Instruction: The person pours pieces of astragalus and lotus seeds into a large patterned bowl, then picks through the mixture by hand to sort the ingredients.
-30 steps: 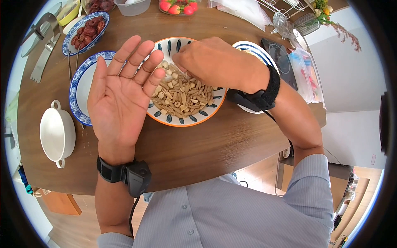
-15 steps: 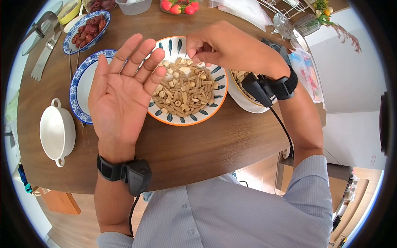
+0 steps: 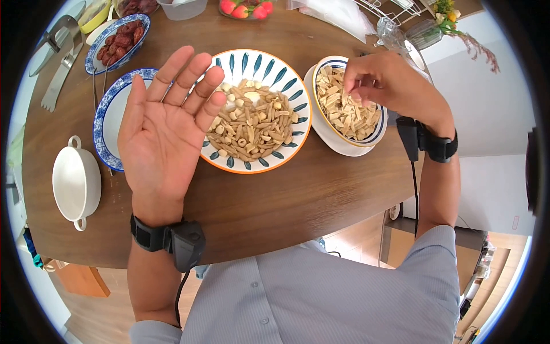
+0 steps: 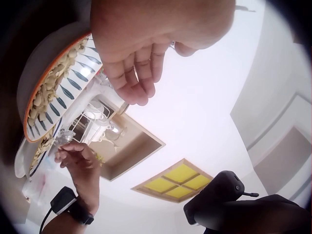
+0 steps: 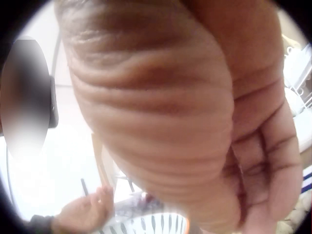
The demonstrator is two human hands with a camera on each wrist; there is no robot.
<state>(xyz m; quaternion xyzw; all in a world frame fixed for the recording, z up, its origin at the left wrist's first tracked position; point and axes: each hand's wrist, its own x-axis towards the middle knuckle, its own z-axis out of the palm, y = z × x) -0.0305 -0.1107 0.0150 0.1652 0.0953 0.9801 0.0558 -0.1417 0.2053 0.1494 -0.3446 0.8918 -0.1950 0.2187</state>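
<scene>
My left hand is held palm up with spread fingers and nothing on it, between a blue-rimmed plate and a large orange-rimmed plate. Brown elongated pieces and round pale ones lie in the large plate. To its right a bowl of pale slices stands on a white dish. Over that bowl hangs my right hand, palm down, fingers loosely bent and thumb near them; no object shows between them. In the right wrist view, the palm of this hand hides most of the bowl.
A white two-handled bowl stands at the left. Behind are a bowl of red dates, a tub of red fruit, plastic bags and a glass vase. Metal utensils lie at the far left.
My right hand has moved right, from the large orange-rimmed plate to above the bowl of pale slices, uncovering the plate's upper right. My left hand has stayed nearly still.
</scene>
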